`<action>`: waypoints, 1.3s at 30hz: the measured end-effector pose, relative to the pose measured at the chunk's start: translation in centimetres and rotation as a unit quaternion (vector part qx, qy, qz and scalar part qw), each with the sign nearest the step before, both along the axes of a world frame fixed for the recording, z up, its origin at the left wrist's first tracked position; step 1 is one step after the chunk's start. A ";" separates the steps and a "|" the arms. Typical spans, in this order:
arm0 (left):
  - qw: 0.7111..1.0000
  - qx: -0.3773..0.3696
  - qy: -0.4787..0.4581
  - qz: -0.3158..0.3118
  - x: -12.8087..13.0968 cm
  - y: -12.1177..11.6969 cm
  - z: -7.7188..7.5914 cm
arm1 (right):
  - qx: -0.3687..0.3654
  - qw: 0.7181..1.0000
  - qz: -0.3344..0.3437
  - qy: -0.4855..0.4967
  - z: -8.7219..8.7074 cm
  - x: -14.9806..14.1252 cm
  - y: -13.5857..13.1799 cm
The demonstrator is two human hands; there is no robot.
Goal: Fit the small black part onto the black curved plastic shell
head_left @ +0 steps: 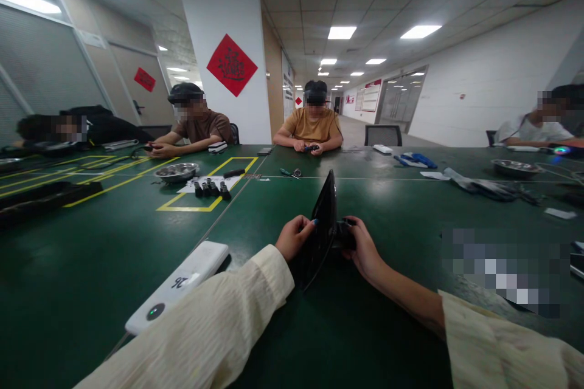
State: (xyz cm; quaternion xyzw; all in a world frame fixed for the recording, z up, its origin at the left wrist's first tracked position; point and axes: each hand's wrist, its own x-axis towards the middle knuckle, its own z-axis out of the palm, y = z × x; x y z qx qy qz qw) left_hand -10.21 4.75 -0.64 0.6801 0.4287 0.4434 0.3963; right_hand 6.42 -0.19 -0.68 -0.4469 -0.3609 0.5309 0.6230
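Observation:
Above the green table in front of me, a thin black curved panel (325, 237) stands on edge, seen nearly side-on. I cannot tell its exact kind. My left hand (292, 239) is closed on its left face, thumb on the surface; a small blue spot shows at the thumb tip. On the other side, a chunky black mount (342, 234) joins the panel's back. The fingers of my right hand (364, 247) are wrapped round this mount, which partly hides behind them. Both hands thus hold one joined piece.
A white power bank (177, 287) lies by my left forearm. Farther off are several black cylindrical parts (212, 188), a metal bowl (177, 172), pliers (288, 174) and blue gloves (416, 160). Another bowl (517, 168) stands right. Several people sit round the green table (387, 194).

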 end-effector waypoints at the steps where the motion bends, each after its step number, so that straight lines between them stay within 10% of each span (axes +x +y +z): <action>1: 1.000 0.009 0.016 0.004 0.0 -0.1 0.0 | 0.000 1.000 0.000 0.001 0.0 0.0 0.0; 20: 0.997 0.045 0.061 0.009 0.1 -1.2 0.8 | 0.002 1.000 0.004 -0.014 0.2 0.0 -0.1; 29: 0.979 -0.154 -0.134 0.030 0.0 -0.4 0.8 | 0.010 1.000 0.017 -0.011 -0.2 0.1 0.1; 39: 0.963 -0.177 -0.197 0.045 -0.1 -0.1 1.1 | 0.010 1.000 0.023 -0.011 0.1 0.3 -0.2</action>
